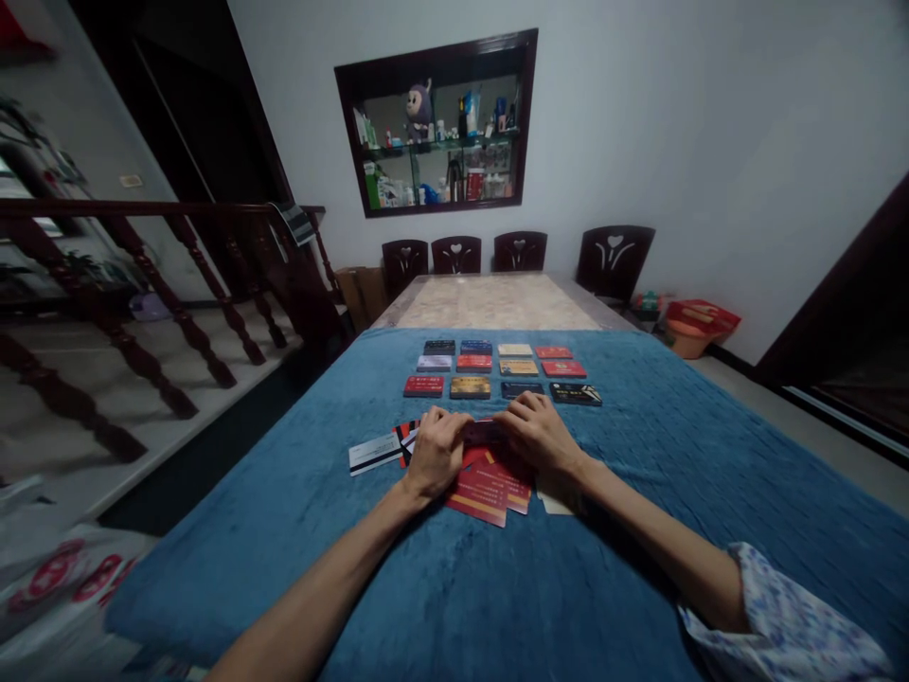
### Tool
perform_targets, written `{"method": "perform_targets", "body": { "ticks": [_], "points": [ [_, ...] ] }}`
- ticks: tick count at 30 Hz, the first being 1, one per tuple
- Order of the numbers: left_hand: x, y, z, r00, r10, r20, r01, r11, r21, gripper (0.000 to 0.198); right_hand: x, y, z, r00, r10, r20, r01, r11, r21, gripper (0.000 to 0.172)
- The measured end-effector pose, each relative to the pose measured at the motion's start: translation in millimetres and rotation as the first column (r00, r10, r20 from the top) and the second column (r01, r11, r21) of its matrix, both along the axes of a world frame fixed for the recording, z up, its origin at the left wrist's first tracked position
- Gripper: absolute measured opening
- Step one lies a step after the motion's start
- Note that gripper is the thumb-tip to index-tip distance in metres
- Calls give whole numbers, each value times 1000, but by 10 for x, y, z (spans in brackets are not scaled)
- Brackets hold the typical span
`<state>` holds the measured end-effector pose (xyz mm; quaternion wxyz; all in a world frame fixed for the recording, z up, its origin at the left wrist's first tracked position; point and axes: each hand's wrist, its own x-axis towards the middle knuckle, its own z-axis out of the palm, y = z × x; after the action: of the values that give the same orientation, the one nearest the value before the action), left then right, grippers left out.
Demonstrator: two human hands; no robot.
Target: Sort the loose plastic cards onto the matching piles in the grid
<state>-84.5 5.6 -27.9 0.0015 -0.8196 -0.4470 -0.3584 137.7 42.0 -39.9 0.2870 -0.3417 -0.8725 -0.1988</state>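
My left hand (438,453) and my right hand (540,434) face each other low over the cloth, fingers curled in. Between them they grip a small stack of dark red cards (484,432) by its two ends; the fingers partly cover it. Beneath and in front lie loose red cards (481,491), overlapping and fanned toward me. A white card with a black stripe (375,454) sticks out left of my left hand, beside red and black cards partly hidden by it. Pale cream cards (559,496) show under my right wrist.
Beyond my hands, neat card stacks stand in three rows, among them a gold stack (470,386) and a black stack (576,393). A blue cloth (284,530) covers the near part of the table (490,301). Dark chairs (614,260) stand behind; a railing (177,350) runs left.
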Motion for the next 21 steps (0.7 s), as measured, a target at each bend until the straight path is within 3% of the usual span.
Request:
{"method": "perform_targets", "body": {
  "ticks": [11, 16, 21],
  "points": [
    [33, 30, -11, 994, 62, -92, -67, 997, -48, 29, -42, -53, -18, 993, -94, 67, 100, 990, -96, 36],
    [-14, 106, -4, 994, 96, 42, -94, 995, -44, 35, -85, -31, -13, 992, -125, 1, 124, 985, -119, 48],
    [-45, 166, -22, 984, 56, 167, -46, 997, -62, 36, -130, -19, 17, 988, -150, -30, 146, 985, -93, 49]
  ]
}}
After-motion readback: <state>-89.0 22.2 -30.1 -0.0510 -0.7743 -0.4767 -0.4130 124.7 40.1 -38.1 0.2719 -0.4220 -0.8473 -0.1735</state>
